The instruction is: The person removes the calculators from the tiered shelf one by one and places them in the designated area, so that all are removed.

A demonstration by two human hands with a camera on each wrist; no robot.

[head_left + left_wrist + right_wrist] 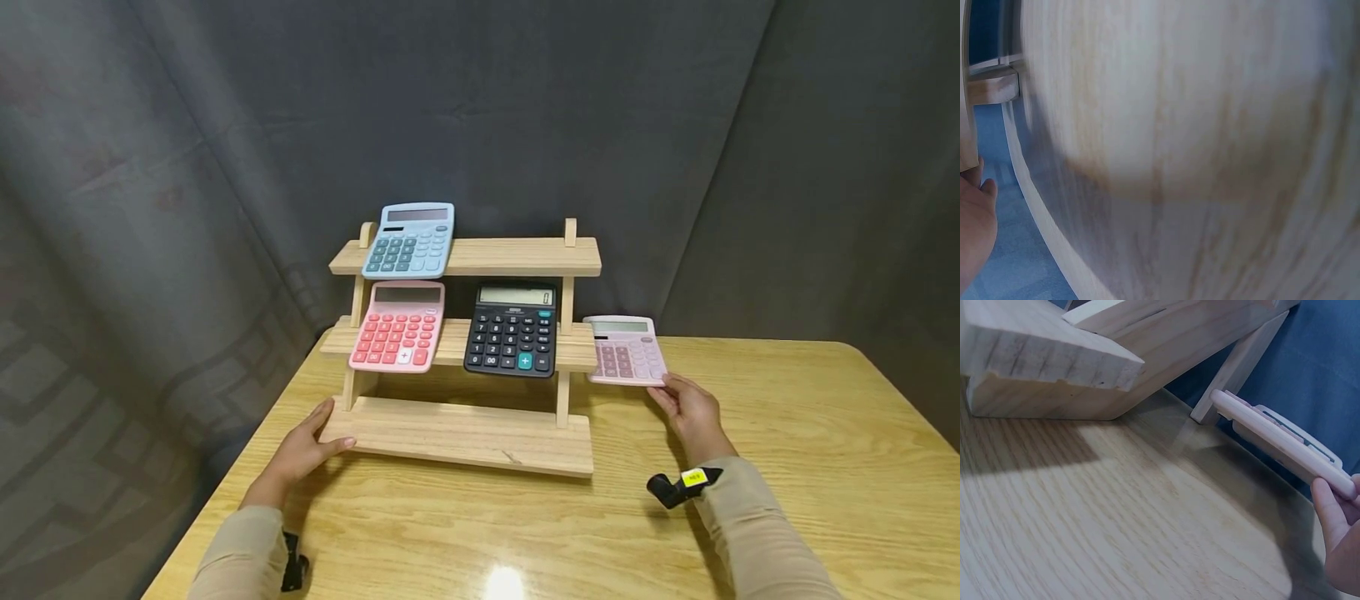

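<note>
A three-tier wooden display stand point(465, 433) stands on the table, seen also in the right wrist view. My left hand point(303, 446) grips the left end of its bottom shelf, thumb at the front edge. At the stand's right, my right hand point(690, 412) pinches a pale pink calculator point(626, 350) by its lower right corner. In the right wrist view this calculator point(1279, 440) is tilted and held above the tabletop. A light blue calculator point(408, 240) leans on the top shelf. On the middle shelf are a pink calculator point(397, 327) and a black calculator point(512, 329).
The wooden table point(465, 533) carries the stand near its back left. Dark grey curtain point(525, 108) hangs behind the table and along its left side. A black wrist camera point(678, 487) sits at the right sleeve.
</note>
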